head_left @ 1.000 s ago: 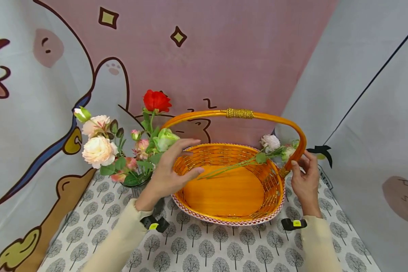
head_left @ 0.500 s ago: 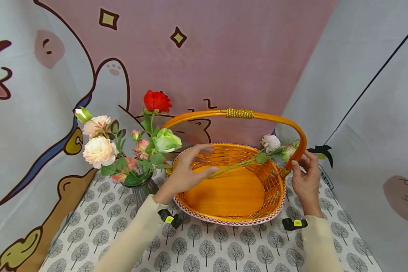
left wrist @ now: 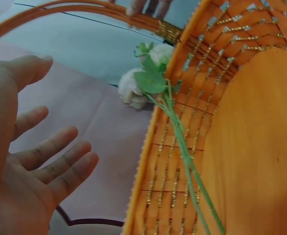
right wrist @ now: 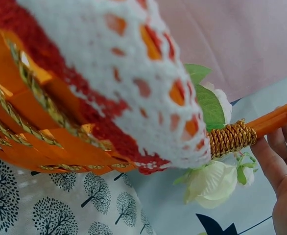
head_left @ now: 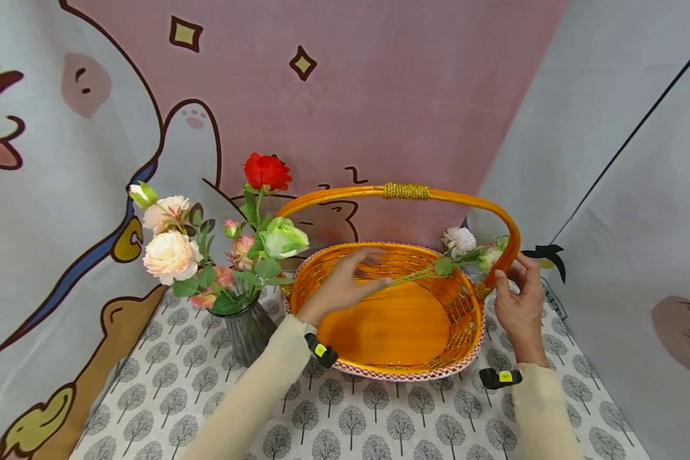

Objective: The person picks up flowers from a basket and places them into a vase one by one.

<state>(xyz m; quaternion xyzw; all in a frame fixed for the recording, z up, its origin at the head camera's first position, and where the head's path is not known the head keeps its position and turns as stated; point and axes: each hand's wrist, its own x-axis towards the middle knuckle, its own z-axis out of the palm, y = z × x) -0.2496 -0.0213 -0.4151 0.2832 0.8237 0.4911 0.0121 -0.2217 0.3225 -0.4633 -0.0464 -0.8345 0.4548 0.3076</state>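
Gripping the handle (head_left: 408, 191) of a basket (head_left: 402, 332) at frame centre with the right hand (head_left: 520, 306); holding a spread left hand (head_left: 345, 286) above it, near white flowers (head_left: 459, 241) at centre right.

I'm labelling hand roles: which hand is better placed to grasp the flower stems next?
Probably the left hand: holding nothing, it hovers over the basket near the flower stems, while the right hand grips the handle.

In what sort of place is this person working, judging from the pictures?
Probably a small staged corner indoors: a cartoon-printed backdrop rises behind a tree-patterned cloth, on which a grey vase and an orange basket stand.
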